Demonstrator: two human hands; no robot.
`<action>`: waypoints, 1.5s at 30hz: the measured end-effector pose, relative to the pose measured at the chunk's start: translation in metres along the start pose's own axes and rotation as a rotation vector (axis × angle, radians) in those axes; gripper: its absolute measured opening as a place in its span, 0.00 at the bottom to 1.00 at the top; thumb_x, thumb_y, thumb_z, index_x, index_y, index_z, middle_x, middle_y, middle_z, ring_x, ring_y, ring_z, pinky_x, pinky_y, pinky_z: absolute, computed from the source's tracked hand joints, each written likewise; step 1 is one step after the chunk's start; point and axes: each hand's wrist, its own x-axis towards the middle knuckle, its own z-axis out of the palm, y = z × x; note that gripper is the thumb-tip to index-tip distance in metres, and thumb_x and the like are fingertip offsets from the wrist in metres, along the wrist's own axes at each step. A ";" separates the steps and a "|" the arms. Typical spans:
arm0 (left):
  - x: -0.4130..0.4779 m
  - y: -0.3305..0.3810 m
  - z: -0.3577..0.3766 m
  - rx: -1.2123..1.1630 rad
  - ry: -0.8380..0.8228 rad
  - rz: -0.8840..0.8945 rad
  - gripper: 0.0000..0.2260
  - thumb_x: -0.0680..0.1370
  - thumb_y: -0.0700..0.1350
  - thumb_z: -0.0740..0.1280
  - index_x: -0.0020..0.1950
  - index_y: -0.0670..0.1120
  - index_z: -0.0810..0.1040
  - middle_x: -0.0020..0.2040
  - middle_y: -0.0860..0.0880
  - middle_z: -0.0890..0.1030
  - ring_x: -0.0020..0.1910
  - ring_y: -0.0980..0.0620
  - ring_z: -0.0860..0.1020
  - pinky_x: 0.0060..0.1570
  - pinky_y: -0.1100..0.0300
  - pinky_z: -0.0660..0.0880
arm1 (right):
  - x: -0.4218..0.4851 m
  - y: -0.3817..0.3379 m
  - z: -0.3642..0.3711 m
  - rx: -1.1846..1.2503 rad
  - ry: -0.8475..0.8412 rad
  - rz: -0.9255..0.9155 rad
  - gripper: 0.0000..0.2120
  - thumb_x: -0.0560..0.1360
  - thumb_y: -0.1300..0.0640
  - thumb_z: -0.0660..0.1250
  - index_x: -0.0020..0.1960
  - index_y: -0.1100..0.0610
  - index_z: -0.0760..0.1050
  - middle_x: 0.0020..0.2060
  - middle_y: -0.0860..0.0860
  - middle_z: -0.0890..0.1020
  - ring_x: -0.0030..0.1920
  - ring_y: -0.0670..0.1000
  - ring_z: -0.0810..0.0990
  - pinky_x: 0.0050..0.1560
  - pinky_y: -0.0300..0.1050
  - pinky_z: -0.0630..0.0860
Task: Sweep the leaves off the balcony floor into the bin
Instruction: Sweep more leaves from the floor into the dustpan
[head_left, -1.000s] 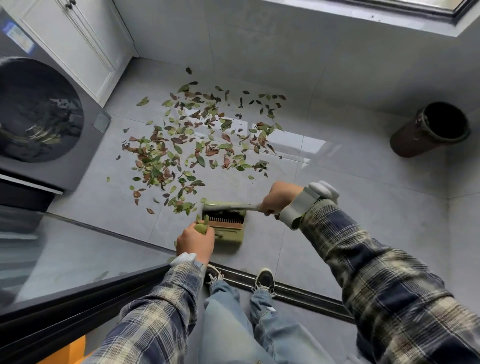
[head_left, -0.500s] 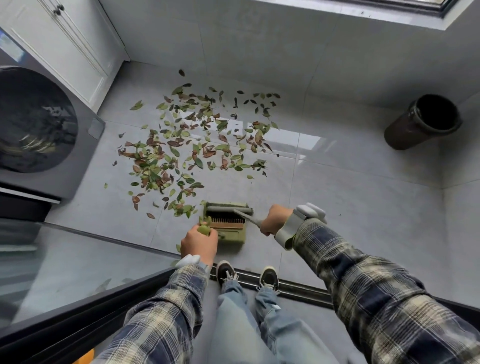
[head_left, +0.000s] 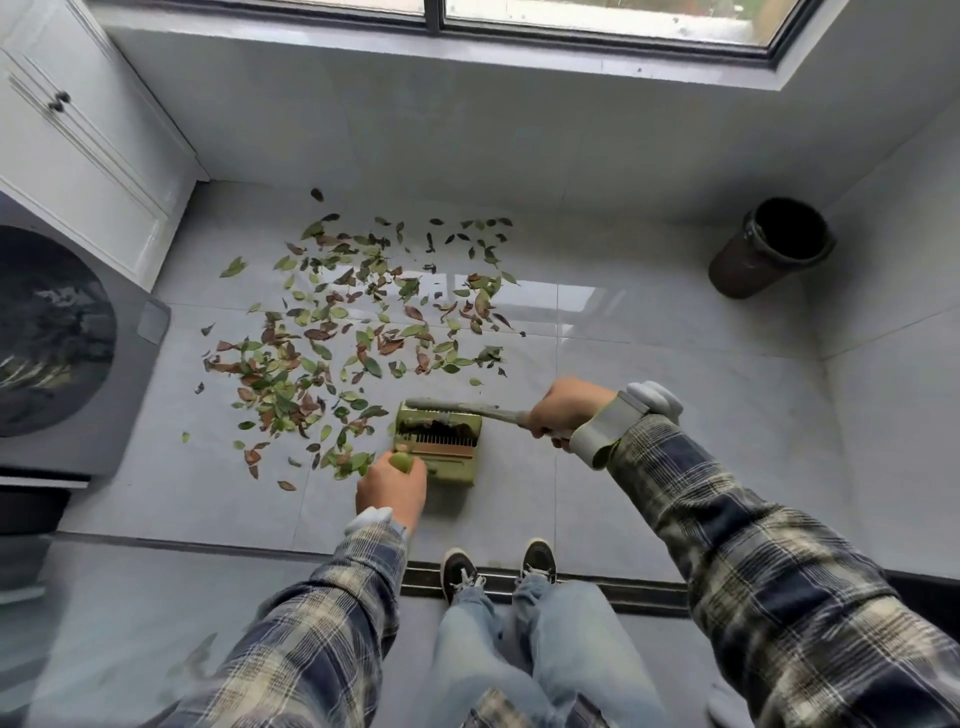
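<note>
Left hand (head_left: 390, 488) grips green handle of dustpan (head_left: 453, 470); dustpan sits on grey tiled floor (head_left: 649, 364). Right hand (head_left: 569, 410) grips brush (head_left: 441, 406) by handle, brush head lying across dustpan's far edge. Leaves (head_left: 353, 332), green and brown, scattered ahead and left, nearest ones just beside dustpan. Dark round bin (head_left: 769, 249) upright, far right corner, well apart from leaves. Washing machine (head_left: 52, 332), white cabinet (head_left: 78, 156) on left.

A home's enclosed laundry balcony. A grey front-loading washing machine (head_left: 57, 338) fills the left edge, a white panelled cabinet (head_left: 78, 166) the upper left, a dark-framed window (head_left: 597, 18) the top
</note>
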 end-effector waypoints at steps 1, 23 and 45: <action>0.004 0.006 -0.002 0.007 0.001 0.012 0.10 0.77 0.50 0.65 0.42 0.45 0.78 0.36 0.45 0.77 0.38 0.42 0.76 0.39 0.57 0.73 | 0.002 0.000 -0.006 0.022 0.004 0.002 0.05 0.73 0.60 0.70 0.39 0.60 0.77 0.32 0.53 0.77 0.36 0.54 0.76 0.41 0.46 0.74; 0.097 0.121 0.041 0.066 0.104 -0.080 0.07 0.75 0.50 0.68 0.45 0.47 0.80 0.36 0.46 0.77 0.38 0.43 0.76 0.39 0.59 0.70 | 0.158 -0.044 -0.095 0.026 -0.006 -0.025 0.06 0.74 0.58 0.67 0.47 0.61 0.77 0.44 0.57 0.82 0.45 0.57 0.82 0.44 0.46 0.77; 0.137 0.141 0.039 0.086 0.086 -0.048 0.07 0.73 0.50 0.68 0.41 0.47 0.78 0.33 0.47 0.77 0.35 0.43 0.76 0.35 0.58 0.73 | 0.206 -0.087 -0.126 -0.089 -0.035 -0.057 0.07 0.74 0.64 0.66 0.51 0.61 0.79 0.36 0.54 0.77 0.34 0.52 0.74 0.31 0.39 0.69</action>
